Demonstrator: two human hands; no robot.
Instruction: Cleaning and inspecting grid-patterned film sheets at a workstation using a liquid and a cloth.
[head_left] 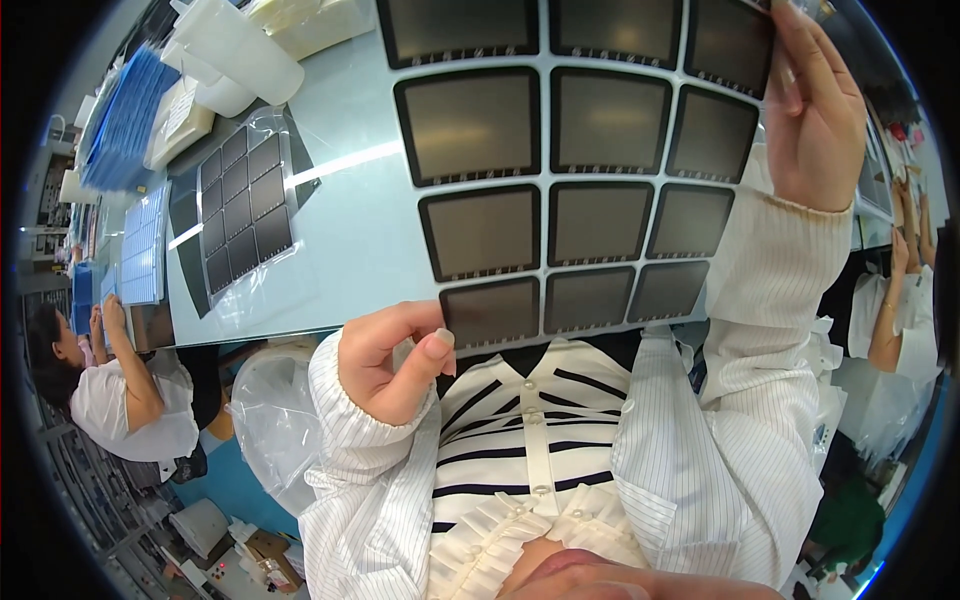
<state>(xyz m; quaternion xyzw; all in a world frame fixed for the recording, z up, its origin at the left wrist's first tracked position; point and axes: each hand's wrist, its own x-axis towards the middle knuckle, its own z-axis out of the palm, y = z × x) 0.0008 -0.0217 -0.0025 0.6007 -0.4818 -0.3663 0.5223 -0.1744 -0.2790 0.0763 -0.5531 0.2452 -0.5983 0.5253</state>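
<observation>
I hold up a large pale sheet of dark rectangular panels (596, 222), set in rows with light gaps between them. Each panel has a black border and a row of small marks along its lower edge. At the sheet's lower left corner, my left hand (388, 365) is closed, its thumb and curled fingers pinching the edge. My right hand (818, 115) grips the upper right edge, with its fingertips partly out of the picture. On the table to the left lies a similar dark panel sheet (245, 200) in clear plastic film.
The pale blue-green table (345, 225) spreads beneath the sheet. White plastic jugs (235, 50), a stack of blue sheets (128, 120) and a light blue grid sheet (146, 245) are at its left. A co-worker (125, 385) sits left; another person's arm (888, 310) shows right. A clear bag (275, 415) hangs below.
</observation>
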